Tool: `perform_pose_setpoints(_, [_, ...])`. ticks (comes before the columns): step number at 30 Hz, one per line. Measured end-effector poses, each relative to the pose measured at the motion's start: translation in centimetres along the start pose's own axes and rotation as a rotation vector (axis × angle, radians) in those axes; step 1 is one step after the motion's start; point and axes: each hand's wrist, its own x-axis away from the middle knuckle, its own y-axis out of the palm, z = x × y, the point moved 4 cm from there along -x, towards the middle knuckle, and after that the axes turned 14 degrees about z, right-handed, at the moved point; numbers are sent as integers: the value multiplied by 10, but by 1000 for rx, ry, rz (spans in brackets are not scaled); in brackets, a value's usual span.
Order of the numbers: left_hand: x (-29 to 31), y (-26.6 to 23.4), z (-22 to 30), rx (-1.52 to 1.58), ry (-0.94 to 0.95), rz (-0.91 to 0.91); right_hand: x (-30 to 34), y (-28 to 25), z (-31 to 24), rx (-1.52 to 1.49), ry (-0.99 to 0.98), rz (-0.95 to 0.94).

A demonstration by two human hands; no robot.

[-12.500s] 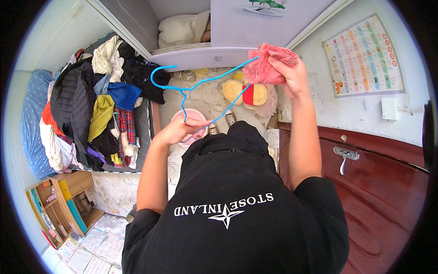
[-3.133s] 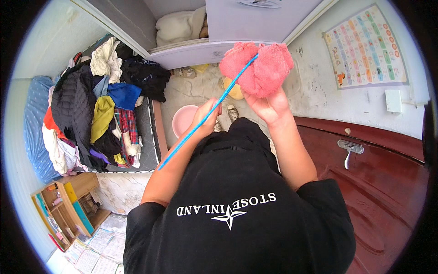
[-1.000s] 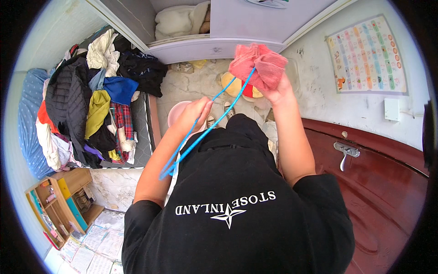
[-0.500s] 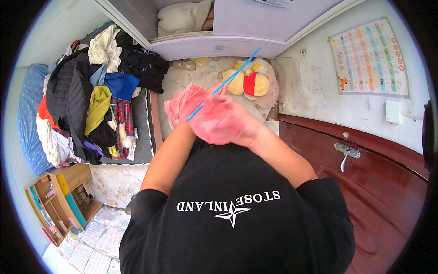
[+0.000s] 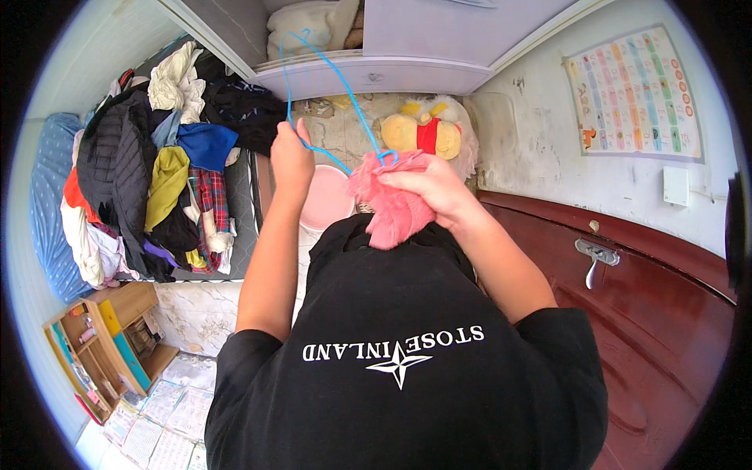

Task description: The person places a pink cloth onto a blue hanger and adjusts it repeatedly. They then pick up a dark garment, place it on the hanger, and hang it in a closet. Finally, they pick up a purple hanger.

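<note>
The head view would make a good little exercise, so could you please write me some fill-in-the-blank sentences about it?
1. The hand gripping the pink cloth is the person's ____ one.
2. The left hand holds a hanger whose colour is ____.
3. The yellow plush toy has a middle coloured ____.
4. In the picture, the pile of clothes lies to the ____ of the round basin.

Missing words: right; blue; red; left.

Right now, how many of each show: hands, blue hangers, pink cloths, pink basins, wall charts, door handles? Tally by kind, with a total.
Hands: 2 (left hand, right hand)
Blue hanger: 1
Pink cloth: 1
Pink basin: 1
Wall chart: 1
Door handle: 1
Total: 7
</note>
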Motion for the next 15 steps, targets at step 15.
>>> perform_pose_setpoints(15, [34,-59,-12,1193,-910,-494,-21,-116,-3,-415,-265,181])
